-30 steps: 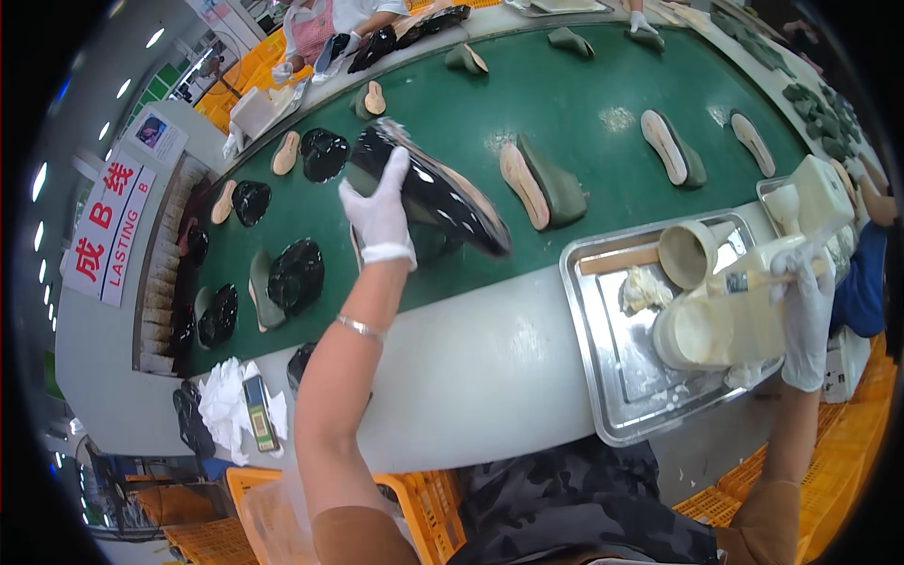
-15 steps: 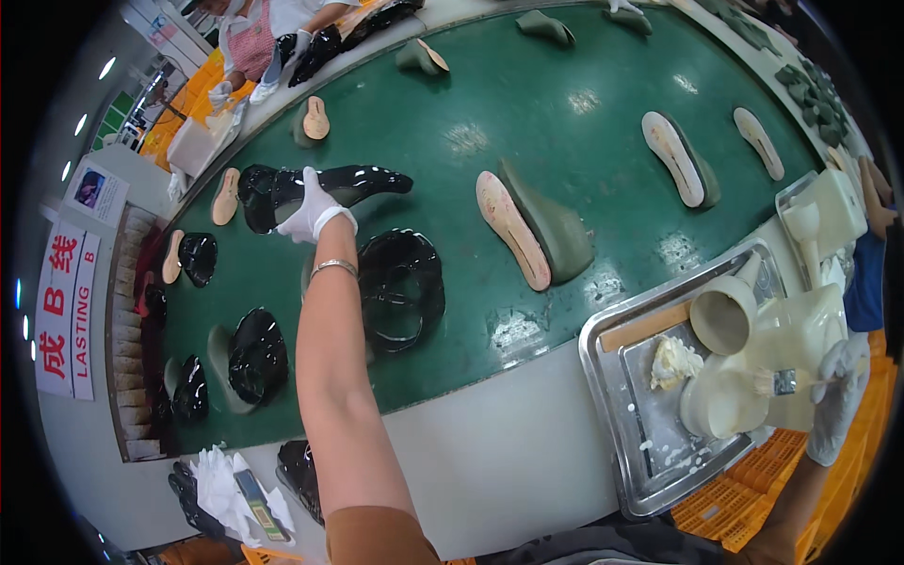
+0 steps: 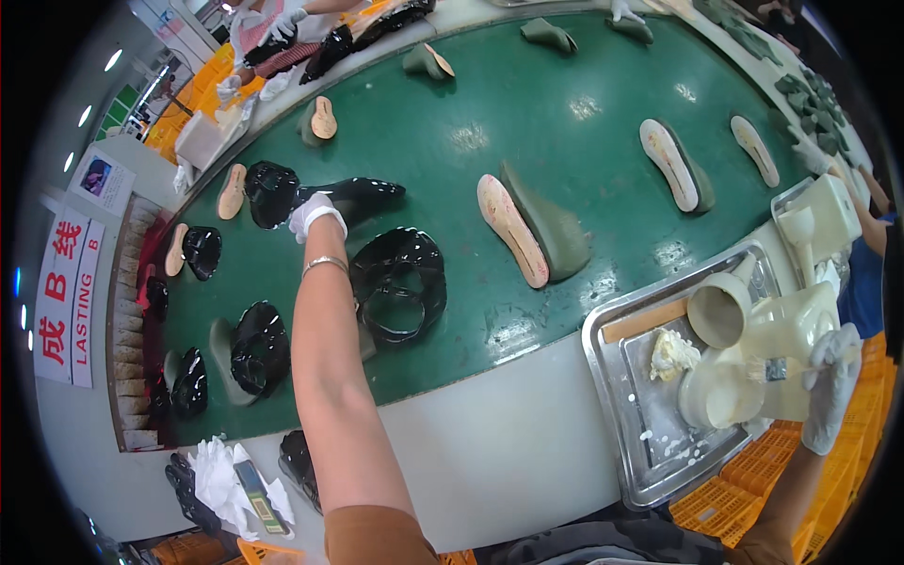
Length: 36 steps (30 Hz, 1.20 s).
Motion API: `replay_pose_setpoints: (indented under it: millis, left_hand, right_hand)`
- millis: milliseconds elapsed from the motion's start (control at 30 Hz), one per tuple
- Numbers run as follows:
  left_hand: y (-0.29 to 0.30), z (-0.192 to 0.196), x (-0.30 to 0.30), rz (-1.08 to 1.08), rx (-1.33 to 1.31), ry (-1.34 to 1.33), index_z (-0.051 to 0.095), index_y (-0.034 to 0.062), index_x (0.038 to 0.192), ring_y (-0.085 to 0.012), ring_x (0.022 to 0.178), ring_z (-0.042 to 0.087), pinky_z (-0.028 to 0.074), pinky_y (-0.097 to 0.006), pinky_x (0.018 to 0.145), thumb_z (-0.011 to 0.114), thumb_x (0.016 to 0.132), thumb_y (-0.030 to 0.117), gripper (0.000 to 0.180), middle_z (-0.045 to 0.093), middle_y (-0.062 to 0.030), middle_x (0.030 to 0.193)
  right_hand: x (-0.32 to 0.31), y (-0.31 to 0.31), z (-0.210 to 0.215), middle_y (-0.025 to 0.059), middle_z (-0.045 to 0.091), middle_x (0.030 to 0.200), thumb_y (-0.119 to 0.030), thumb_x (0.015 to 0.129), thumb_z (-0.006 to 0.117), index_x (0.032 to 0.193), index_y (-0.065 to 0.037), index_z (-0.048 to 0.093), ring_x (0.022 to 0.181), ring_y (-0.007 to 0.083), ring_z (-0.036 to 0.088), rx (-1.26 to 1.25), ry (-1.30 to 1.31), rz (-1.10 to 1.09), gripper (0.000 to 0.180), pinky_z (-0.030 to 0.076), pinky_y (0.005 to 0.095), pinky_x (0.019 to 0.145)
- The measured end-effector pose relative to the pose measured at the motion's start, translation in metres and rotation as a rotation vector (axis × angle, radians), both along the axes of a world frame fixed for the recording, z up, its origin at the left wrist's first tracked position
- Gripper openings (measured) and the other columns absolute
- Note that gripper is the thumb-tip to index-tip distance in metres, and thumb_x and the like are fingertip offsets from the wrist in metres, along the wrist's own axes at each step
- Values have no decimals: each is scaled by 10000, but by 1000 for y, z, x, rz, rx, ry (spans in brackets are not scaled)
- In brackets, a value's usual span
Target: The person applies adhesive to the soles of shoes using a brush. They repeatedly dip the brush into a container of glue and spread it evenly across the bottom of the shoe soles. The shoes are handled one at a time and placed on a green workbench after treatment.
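Boot upper (image 3: 353, 196), glossy black, long axis left-right, toe rightward, in left hand (image 3: 314, 217)'s closed grip.

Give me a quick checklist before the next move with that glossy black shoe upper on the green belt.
1. Left hand gloved and on the black shoe upper: ok.
2. Grip closed around the upper: cannot tell, fingers hidden.
3. Upper free of the neighbouring black upper: cannot tell; they appear to touch.
4. Right hand gloved, at the cream glue pot: ok.
5. Metal tray clean: not ok, white drips.
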<state>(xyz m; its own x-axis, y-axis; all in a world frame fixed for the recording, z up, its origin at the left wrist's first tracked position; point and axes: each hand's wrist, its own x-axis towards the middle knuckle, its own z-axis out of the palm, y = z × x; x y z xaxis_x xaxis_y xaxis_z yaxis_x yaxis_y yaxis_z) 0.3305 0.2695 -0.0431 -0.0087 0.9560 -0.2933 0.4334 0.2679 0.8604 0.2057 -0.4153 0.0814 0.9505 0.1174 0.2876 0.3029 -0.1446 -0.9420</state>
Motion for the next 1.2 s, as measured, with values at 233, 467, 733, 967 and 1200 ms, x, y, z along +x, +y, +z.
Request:
replay_pose_setpoints:
  millis: [233,467,733,967,1200]
  left_hand:
    - [28,36,-119,-650,457,-159,626,-32,828,-177,624,543,432,-311,554,636,725,205,259,599,-103,762]
    - [-79,125,-312,-1047,453,131,470,-6,1219,-99,947,544,415,-226,803,594,848,224,454,591,-29,1032]
    - [-147,92,-418,-1144,625,600,529,8,1113,-222,851,605,472,-310,761,686,720,195,462,615,-128,916]
    - [-182,88,-413,-936,702,1236,473,146,1234,-339,954,575,462,-435,801,614,791,304,490,578,-170,1070]
    - [-180,91,-432,-966,849,1069,542,106,1117,-356,843,595,463,-450,721,586,801,154,323,596,-175,883]
  right_hand:
    - [17,10,0,79,514,806,-267,887,563,913,-70,450,574,89,461,134,0,226,228,392,177,521]
    - [26,-24,-11,103,521,920,-192,921,501,921,-43,499,638,94,464,119,-60,336,150,380,198,620]
    - [15,3,-2,72,578,861,-188,916,517,902,-54,537,611,78,483,123,-44,251,136,391,189,554]
    - [6,23,12,57,621,812,-204,902,545,860,-69,520,585,78,555,152,-30,257,143,451,186,541]
    - [4,24,14,70,636,845,-192,897,547,855,-70,508,605,63,569,249,-7,394,136,459,172,563]
